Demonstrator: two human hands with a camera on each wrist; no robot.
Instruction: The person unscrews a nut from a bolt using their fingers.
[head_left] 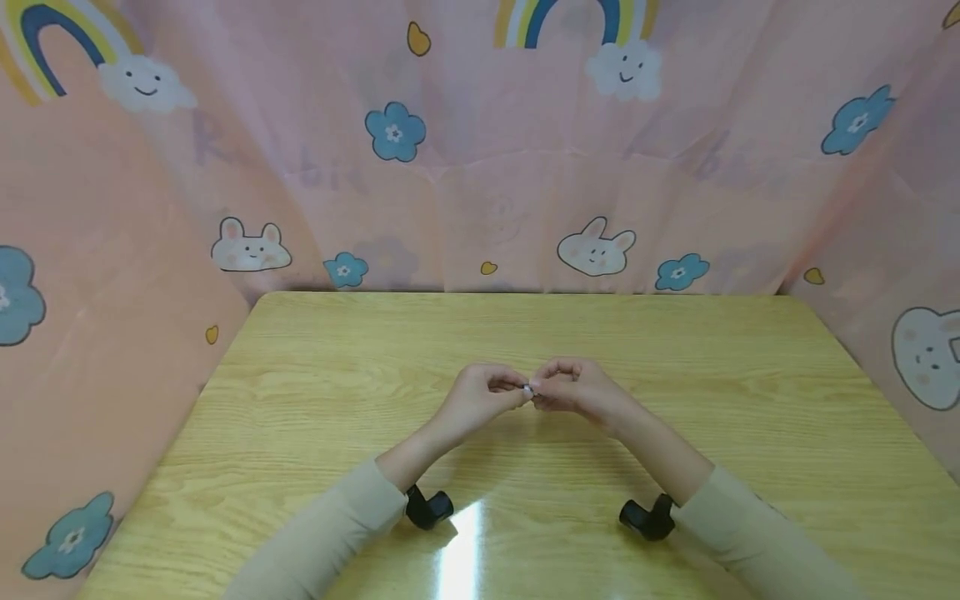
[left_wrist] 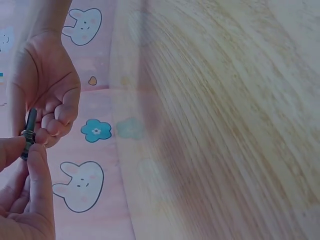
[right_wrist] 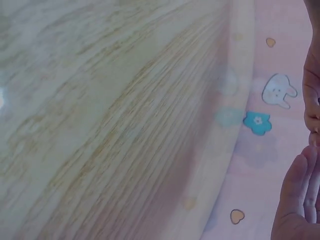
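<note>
A small metal bolt (left_wrist: pixel 30 122), with a dark shank and a shiny ring round its middle, is between both hands. In the head view only a grey speck of the bolt (head_left: pixel 528 388) shows. My left hand (head_left: pixel 483 392) pinches its lower end between thumb and finger, as the left wrist view shows. From the other side my right hand (head_left: pixel 577 387) has its fingertips at the bolt, curled in about the ringed part. Both hands are held above the wooden table. In the right wrist view the bolt cannot be made out; fingers of both hands show at the edge.
The light wooden table (head_left: pixel 337 367) spreads below, with a bright glare near its front. Pink curtains (head_left: pixel 465 200) with rabbits, flowers and rainbows stand behind and at both sides. A black wrist camera (head_left: pixel 429 508) sits below the left wrist, another black camera (head_left: pixel 647 518) below the right.
</note>
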